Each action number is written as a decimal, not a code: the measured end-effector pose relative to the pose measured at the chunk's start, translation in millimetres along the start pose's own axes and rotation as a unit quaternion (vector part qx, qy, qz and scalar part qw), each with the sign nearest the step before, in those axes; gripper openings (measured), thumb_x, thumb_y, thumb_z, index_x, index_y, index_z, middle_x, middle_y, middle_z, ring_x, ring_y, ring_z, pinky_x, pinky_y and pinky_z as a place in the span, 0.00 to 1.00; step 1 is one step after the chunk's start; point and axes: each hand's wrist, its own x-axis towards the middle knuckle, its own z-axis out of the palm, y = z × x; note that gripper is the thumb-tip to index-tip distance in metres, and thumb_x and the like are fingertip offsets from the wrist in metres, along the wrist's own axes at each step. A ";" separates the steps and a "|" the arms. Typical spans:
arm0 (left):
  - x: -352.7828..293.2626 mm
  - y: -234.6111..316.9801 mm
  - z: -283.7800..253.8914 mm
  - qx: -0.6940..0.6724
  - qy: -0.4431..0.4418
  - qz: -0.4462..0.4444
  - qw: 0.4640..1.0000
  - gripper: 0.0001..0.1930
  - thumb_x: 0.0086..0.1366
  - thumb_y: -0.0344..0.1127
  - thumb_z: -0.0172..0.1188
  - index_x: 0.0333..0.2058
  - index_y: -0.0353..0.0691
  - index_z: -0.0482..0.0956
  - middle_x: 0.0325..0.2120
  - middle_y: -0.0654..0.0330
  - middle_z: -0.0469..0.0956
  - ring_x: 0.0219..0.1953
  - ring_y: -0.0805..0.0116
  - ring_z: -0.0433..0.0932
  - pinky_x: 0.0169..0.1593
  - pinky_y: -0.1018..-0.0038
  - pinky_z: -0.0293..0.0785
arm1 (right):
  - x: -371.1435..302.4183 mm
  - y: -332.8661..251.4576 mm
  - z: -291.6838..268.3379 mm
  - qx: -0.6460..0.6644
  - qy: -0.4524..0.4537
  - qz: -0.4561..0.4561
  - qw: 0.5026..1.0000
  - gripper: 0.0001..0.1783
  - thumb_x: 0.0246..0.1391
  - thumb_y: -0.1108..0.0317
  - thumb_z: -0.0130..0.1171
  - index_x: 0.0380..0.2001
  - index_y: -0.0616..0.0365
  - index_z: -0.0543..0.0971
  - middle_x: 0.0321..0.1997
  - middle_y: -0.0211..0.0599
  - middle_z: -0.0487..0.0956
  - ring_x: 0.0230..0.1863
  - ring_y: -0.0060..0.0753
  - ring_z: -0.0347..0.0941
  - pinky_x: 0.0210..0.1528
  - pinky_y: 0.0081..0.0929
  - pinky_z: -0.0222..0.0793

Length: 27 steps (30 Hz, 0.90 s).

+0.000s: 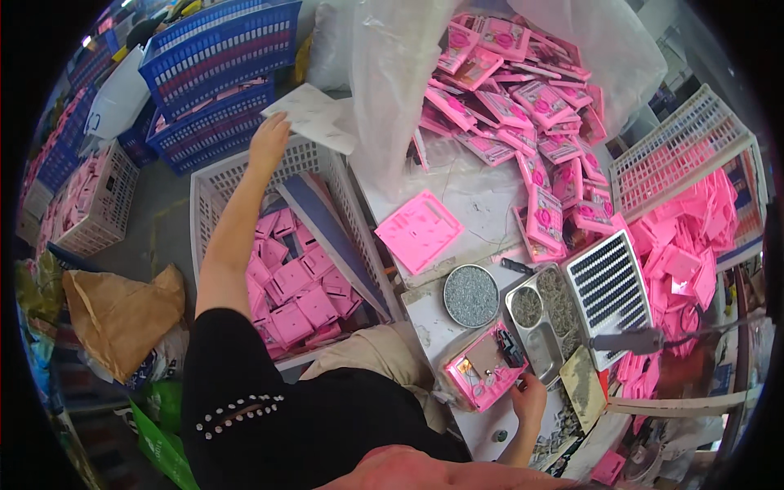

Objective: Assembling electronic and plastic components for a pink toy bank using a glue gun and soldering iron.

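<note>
The pink case [483, 377] lies on the table [422, 309], with its inner side uncovered and a black part [512, 349] in it; I take this as the clock centre, with twelve pointing away from the person. The right hand [529, 398] is at about four o'clock, its fingers at the case edge, but I cannot tell if they grip or only touch. The left hand [273, 137] reaches out between ten and eleven, with its fingers at the white board [309, 119]; whether they pinch it, I also cannot tell. In my judgement the case is partly filled and not yet closed. Many packs in the pile [531, 122] near twelve look complete, while the pink pieces [298, 286] in the crate [201, 214] at ten seem to wait. A pink panel [419, 231] lies at eleven, the tin [471, 296] of small metal bits just beside at twelve, the tray [542, 347] near one, and the rack [608, 282] at two. The clear plastic [392, 90] hangs between the board and the pile, and the corded tool [629, 340] crosses the rack's near end, so both could hinder reaching.
</note>
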 end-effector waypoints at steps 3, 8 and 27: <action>5.1 5.7 59.1 -0.017 -0.080 0.017 0.997 0.07 0.61 0.28 0.59 0.39 0.39 0.79 0.51 0.53 0.82 0.57 0.53 0.78 0.57 0.61 0.77 | -0.6 4.6 0.5 -0.002 -0.006 0.012 1.000 0.18 0.45 0.62 0.70 0.37 0.62 0.85 0.24 0.47 0.80 0.27 0.47 0.77 0.33 0.42 0.71; 0.3 34.0 103.0 -0.068 -0.119 -0.002 0.991 0.09 0.60 0.27 0.57 0.40 0.39 0.79 0.49 0.54 0.82 0.57 0.54 0.78 0.58 0.62 0.77 | -2.1 5.9 3.4 0.017 -0.012 0.011 1.000 0.17 0.44 0.63 0.70 0.37 0.63 0.85 0.23 0.45 0.79 0.25 0.45 0.76 0.32 0.41 0.71; 8.2 31.6 115.5 0.205 -0.251 -0.161 0.932 0.24 0.69 0.34 0.52 0.64 0.51 0.74 0.63 0.52 0.73 0.69 0.46 0.66 0.66 0.56 0.69 | -3.7 -2.5 2.2 0.012 -0.023 0.023 0.999 0.15 0.48 0.66 0.69 0.38 0.64 0.84 0.23 0.43 0.79 0.23 0.38 0.74 0.30 0.37 0.69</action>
